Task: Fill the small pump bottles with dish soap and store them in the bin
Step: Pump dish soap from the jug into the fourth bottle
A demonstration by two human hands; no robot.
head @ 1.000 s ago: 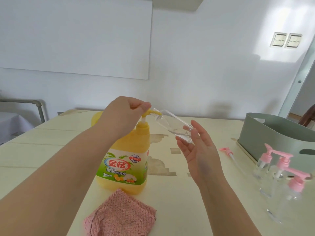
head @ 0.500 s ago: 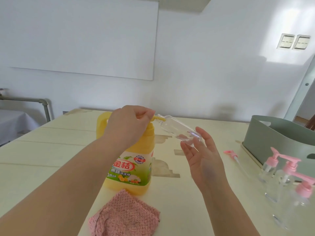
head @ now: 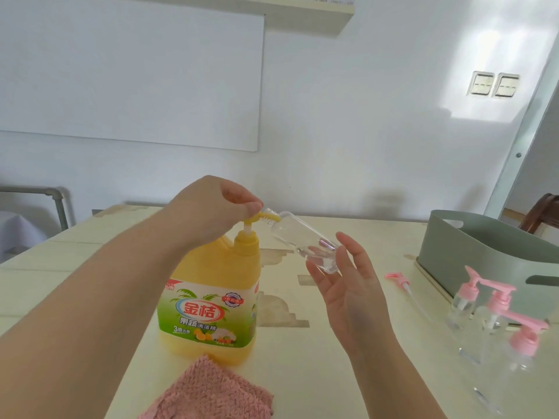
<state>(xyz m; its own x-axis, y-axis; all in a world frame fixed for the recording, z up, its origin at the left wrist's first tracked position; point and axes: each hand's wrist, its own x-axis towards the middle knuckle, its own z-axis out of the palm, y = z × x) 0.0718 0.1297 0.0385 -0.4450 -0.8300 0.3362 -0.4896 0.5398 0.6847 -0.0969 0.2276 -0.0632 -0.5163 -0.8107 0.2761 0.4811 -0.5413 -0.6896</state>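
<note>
Left hand [head: 211,207] curled over pump head [head: 255,218] of yellow soap jug [head: 211,282] on table [head: 302,373]. Right hand [head: 348,285] pinches base of small clear bottle [head: 302,240] between thumb and fingers. Bottle tilted, mouth at pump spout, held between both hands. Bin [head: 484,252] well to right.

The left hand [head: 208,207] curls over the yellow pump head [head: 257,218] of the dish soap jug [head: 211,276]. The right hand [head: 348,285] pinches a tilted clear bottle [head: 299,237], its mouth at the nozzle. To the right, three pink-capped bottles [head: 496,316] stand just before the green bin [head: 472,243].
</note>
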